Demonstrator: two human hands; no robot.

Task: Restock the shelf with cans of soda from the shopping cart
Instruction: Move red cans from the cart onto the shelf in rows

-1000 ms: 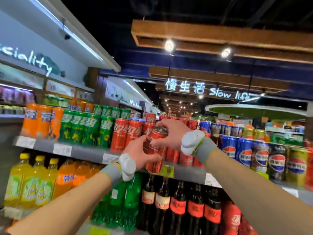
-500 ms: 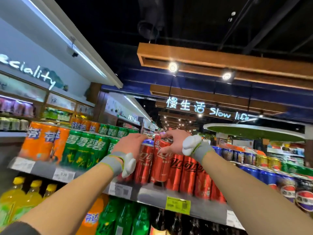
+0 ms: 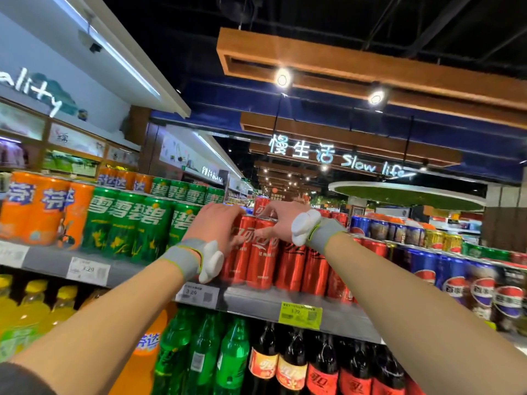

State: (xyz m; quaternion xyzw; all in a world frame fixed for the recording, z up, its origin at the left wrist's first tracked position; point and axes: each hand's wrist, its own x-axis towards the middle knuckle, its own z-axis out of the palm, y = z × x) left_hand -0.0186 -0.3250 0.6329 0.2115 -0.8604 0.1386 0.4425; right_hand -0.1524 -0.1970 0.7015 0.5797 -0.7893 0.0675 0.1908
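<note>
A second ago the right hand (image 3: 281,222) carried a red cola can in front of the shelf with the left hand (image 3: 217,223) steadying it from below; now that red cola can (image 3: 262,252) stands upright on the shelf (image 3: 256,302), at the front of the red row and touching its red neighbours on both sides. The right grip stays curled around the can's top rim, thumb pressed on its face, grasping it; the left grip lies spread over the top of the next red can on the left, and whether it clasps or only steadies that can I cannot tell. This placement looks as good as finished: what remains is to let go and go back to the cart, which is out of view. The shelf is a grey metal deck with price tags along its lip, a yellow-green tag (image 3: 300,315) just below the red row. Green lemon-lime cans (image 3: 125,223) and orange cans (image 3: 37,212) fill it to the left, blue cola cans (image 3: 427,269) to the right, bottles stand below. Beyond is a dim supermarket with wooden ceiling beams and a lit sign.
</note>
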